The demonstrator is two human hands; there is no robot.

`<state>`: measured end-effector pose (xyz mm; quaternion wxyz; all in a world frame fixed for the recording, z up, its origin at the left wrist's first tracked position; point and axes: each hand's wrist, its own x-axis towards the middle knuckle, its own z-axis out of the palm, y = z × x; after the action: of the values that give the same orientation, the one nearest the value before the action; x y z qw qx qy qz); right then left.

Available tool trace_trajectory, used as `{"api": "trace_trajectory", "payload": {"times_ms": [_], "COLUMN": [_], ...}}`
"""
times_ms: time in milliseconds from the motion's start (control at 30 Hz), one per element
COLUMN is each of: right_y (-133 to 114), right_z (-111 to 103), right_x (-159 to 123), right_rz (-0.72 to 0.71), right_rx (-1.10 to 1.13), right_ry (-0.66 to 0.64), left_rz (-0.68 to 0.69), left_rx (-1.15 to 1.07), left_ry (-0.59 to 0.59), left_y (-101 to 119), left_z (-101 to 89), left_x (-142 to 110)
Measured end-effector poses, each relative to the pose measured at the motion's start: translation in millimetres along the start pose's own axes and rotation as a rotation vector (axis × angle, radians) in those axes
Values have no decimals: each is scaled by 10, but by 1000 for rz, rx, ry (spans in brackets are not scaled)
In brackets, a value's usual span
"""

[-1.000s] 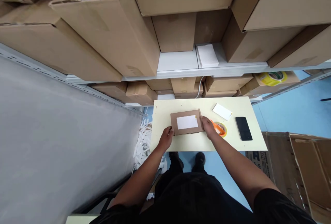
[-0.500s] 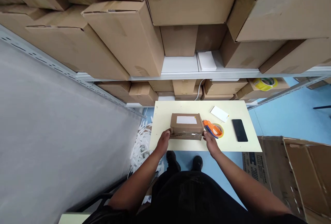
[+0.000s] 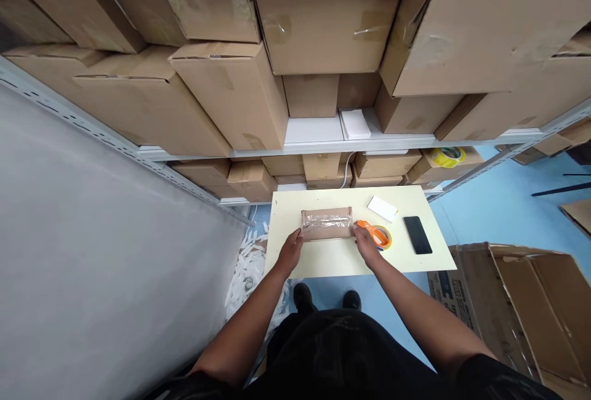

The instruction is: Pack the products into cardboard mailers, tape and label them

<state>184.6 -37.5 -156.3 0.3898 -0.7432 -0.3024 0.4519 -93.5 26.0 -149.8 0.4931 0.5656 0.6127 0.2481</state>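
A small cardboard box [image 3: 327, 225] is between my two hands over the pale table [image 3: 318, 258]. Shiny clear tape runs along the side of it that faces me. My left hand [image 3: 290, 251] grips its left end, and my right hand [image 3: 365, 244] holds the right end. Just beside my right hand lies an orange tape dispenser [image 3: 369, 231] with a roll of tape [image 3: 384, 237]. Further right are a white card-like packet [image 3: 382, 208] and a black phone [image 3: 417, 235].
Large cardboard boxes [image 3: 323, 12] fill the shelf [image 3: 314, 132] ahead. A yellow tape roll [image 3: 447, 156] sits on a lower box. To the right stands an open carton [image 3: 480, 289]; white paper scraps [image 3: 249, 271] cover the floor at left, beside a grey wall [image 3: 106, 252].
Both hands have tipped the box, so its white label has gone out of sight and the taped side now shows upward. The camera view has shifted slightly.
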Motion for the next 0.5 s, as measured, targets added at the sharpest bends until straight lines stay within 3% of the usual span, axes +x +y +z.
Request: {"api": "trace_trajectory", "payload": {"times_ms": [233, 500], "right_y": [170, 304], "right_z": [-4, 104], "right_x": [-293, -625], "right_rz": [50, 198], "right_rx": [19, 26], "right_ry": [22, 68], "left_rz": [75, 253], "left_rx": [-40, 136], "left_ry": [-148, -213], "left_y": [-17, 128], "left_z": [-292, -611], "left_x": [0, 147]}}
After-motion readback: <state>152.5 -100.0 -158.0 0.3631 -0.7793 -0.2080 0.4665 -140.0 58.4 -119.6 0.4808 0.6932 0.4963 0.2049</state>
